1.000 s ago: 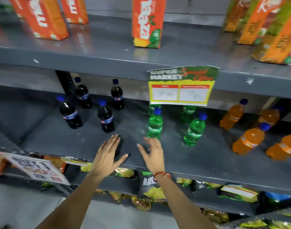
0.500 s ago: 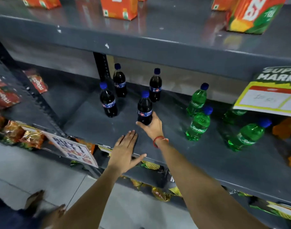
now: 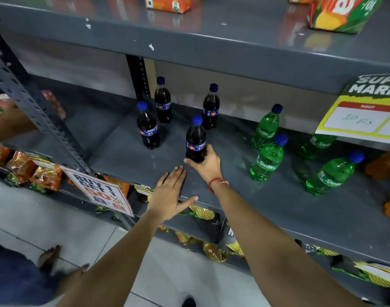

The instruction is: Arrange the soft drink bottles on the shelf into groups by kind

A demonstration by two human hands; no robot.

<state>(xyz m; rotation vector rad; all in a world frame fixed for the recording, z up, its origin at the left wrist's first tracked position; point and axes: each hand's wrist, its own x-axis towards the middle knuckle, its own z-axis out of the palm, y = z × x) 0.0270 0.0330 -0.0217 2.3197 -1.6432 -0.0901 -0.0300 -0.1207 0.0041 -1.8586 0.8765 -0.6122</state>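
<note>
On the grey middle shelf stand several dark cola bottles with blue caps. My right hand is wrapped around the base of the nearest cola bottle, which stands upright. Three more cola bottles stand behind it to the left. My left hand lies flat and open on the shelf's front edge, holding nothing. Several green Sprite bottles stand to the right. Orange bottles show partly at the far right edge.
The upper shelf overhangs and carries orange juice cartons. A yellow price tag hangs from it at right. A dark upright post and a "Buy 1 Get 1" sign stand at left. Snack packets fill the lower shelves.
My view swung left toward the cola bottles. My right hand moved from the shelf's front to the nearest cola bottle and closed on its base. My left hand stayed flat on the shelf edge.
</note>
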